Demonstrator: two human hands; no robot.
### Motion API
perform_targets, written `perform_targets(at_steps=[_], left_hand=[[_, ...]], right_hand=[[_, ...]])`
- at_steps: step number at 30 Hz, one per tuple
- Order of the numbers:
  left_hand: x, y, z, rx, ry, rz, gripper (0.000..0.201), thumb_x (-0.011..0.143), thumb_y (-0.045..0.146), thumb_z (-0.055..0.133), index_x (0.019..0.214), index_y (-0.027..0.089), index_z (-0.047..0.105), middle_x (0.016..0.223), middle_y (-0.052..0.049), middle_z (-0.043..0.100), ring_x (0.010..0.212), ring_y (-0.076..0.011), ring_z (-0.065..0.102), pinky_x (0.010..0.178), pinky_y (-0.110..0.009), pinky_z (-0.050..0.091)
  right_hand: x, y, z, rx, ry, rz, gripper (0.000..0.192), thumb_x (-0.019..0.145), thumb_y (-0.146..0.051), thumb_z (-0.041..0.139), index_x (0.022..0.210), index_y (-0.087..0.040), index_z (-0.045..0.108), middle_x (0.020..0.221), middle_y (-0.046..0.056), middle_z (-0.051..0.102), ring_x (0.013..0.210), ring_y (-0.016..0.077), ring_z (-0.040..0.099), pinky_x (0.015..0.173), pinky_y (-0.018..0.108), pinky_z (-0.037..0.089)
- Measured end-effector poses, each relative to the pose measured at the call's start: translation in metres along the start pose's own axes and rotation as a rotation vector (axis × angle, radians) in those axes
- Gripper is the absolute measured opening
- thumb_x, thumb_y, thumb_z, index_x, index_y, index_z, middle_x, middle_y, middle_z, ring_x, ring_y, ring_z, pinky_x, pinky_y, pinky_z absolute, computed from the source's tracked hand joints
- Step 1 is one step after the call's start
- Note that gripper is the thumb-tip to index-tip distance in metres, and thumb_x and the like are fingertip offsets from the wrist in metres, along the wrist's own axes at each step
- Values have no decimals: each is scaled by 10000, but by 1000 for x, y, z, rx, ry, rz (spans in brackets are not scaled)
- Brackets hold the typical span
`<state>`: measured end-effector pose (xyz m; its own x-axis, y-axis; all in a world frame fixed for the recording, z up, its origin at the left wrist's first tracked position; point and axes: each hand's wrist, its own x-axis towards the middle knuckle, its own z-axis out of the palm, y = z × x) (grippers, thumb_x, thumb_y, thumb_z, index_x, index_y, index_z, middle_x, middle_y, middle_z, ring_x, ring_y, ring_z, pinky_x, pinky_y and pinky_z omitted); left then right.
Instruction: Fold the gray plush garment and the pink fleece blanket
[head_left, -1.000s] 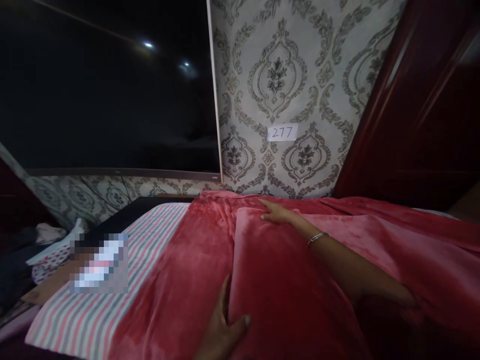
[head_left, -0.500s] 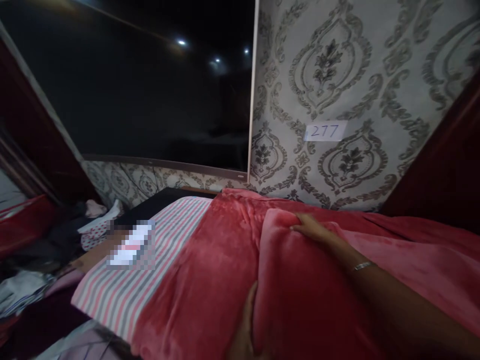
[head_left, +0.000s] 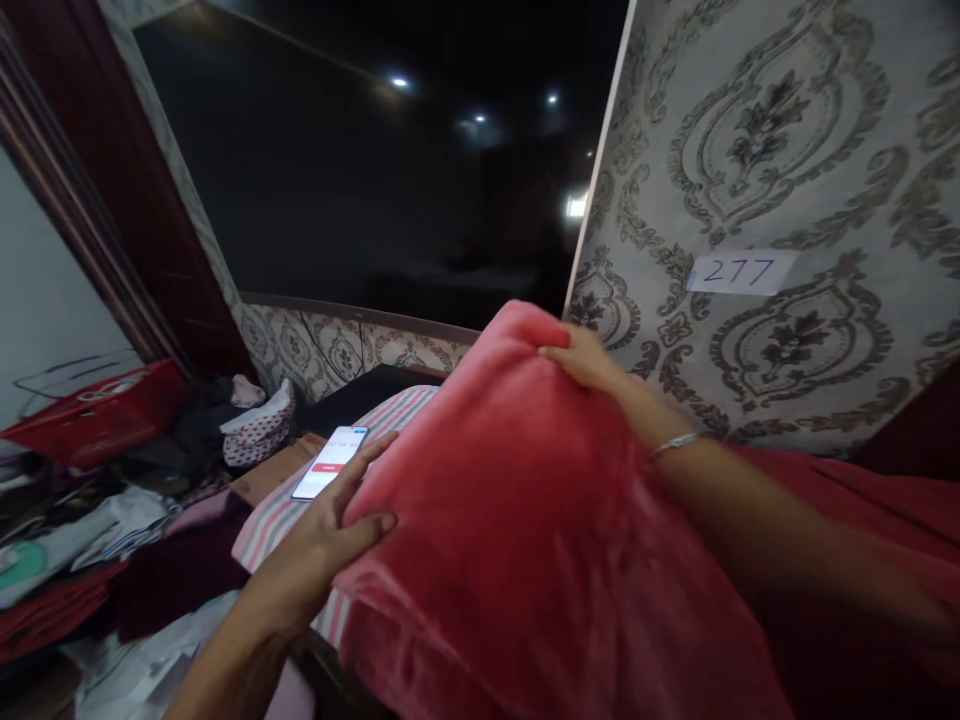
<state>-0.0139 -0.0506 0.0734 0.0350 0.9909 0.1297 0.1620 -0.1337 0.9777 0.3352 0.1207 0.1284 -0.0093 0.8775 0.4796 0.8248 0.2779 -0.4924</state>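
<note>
A plush red blanket (head_left: 480, 470), folded over, is lifted in front of me and hangs down toward the lower right. My right hand (head_left: 589, 358) pinches its upper right corner, thumb in front, a bracelet on the wrist. At its left edge my left hand (head_left: 330, 530) has the thumb on the near face and the fingers along the side and behind, so the cloth lies between them. Beneath it lies a striped pink, grey and white cloth (head_left: 281, 515). A lit phone (head_left: 330, 463) rests on that cloth just beyond my left fingers.
A large dark TV screen (head_left: 390, 180) stands behind, beside patterned wallpaper (head_left: 765, 130) carrying a paper marked 277 (head_left: 742, 272). To the left are a red basket (head_left: 97, 405), a heart-patterned cloth (head_left: 259, 425) and heaped clothes (head_left: 127, 525). More red fabric (head_left: 885, 500) spreads at right.
The folded blanket part has risen and shifted left over the striped cloth. Both hands moved with it, my left hand coming up into fuller view. The camera view has turned left.
</note>
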Motion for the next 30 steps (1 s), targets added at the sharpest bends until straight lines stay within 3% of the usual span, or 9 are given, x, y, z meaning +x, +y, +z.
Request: perform_targets(at_steps=[4, 6, 8, 12, 16, 19, 21, 25, 30], left_hand=[[23, -73, -23, 73, -11, -187, 881, 564, 520, 841, 1361, 221, 615, 1502, -122, 545, 1441, -369, 432, 1157, -463, 415], [28, -99, -27, 77, -48, -246, 847, 585, 567, 827, 1320, 192, 638, 1431, -140, 608, 1380, -372, 509, 1118, -466, 463], [29, -111, -31, 109, -84, -245, 818, 647, 616, 785, 1330, 192, 633, 1416, -130, 623, 1359, -354, 536, 1093, -449, 490], [27, -112, -39, 344, -38, -126, 811, 704, 700, 688, 1326, 183, 635, 1322, -140, 681, 1246, -355, 627, 1008, -463, 550], [5, -107, -21, 678, 39, 376, 645, 833, 630, 606, 1356, 252, 617, 1317, -110, 686, 1210, -333, 644, 1033, -495, 527], [-26, -110, 18, 800, -191, 768, 625, 889, 526, 610, 1466, 308, 512, 1423, -87, 620, 1273, -299, 603, 1065, -442, 506], [-46, -114, 51, 857, -320, 906, 743, 848, 562, 661, 1506, 281, 461, 1420, -107, 618, 1261, -308, 602, 1043, -435, 513], [-71, -117, 109, 978, -335, 860, 842, 762, 584, 725, 1476, 203, 492, 1391, -163, 619, 1248, -373, 575, 1027, -527, 492], [-77, -116, 141, 1135, -164, 787, 560, 799, 174, 638, 1355, 159, 572, 1250, -140, 670, 1162, -333, 604, 981, -495, 515]], right_hand=[[-8, -1, 97, -72, -242, 89, 362, 831, -192, 688, 1190, -144, 706, 1190, 118, 733, 1081, 271, 683, 946, 339, 517], [-21, 8, 129, -94, -347, 108, 415, 811, -201, 718, 1225, -167, 710, 1215, 130, 728, 1095, 294, 687, 962, 363, 517], [-30, 19, 143, -107, -404, 112, 485, 838, -233, 704, 1321, -197, 670, 1307, 125, 690, 1184, 301, 653, 1021, 378, 490], [-31, 44, 131, -114, -362, 142, 587, 880, -248, 650, 1459, -238, 556, 1475, 88, 572, 1351, 284, 534, 1123, 390, 407], [-41, 76, 90, -142, -209, 331, 467, 938, -256, 571, 1400, -194, 600, 1416, 129, 615, 1324, 290, 552, 1100, 402, 421], [-64, 97, 64, -144, -127, 539, 336, 973, -285, 539, 1239, -129, 675, 1213, 191, 707, 1175, 306, 651, 969, 390, 508], [-81, 104, 55, -86, -131, 655, 296, 998, -321, 514, 1106, -114, 695, 981, 179, 748, 940, 275, 727, 797, 347, 561], [-99, 106, 55, 109, -161, 788, 337, 1043, -385, 429, 1019, -137, 656, 608, 42, 654, 483, 143, 613, 506, 235, 500], [-91, 102, 72, 259, -93, 773, 350, 1013, -454, 493, 997, -147, 661, 606, 6, 625, 453, 101, 546, 491, 207, 465]])
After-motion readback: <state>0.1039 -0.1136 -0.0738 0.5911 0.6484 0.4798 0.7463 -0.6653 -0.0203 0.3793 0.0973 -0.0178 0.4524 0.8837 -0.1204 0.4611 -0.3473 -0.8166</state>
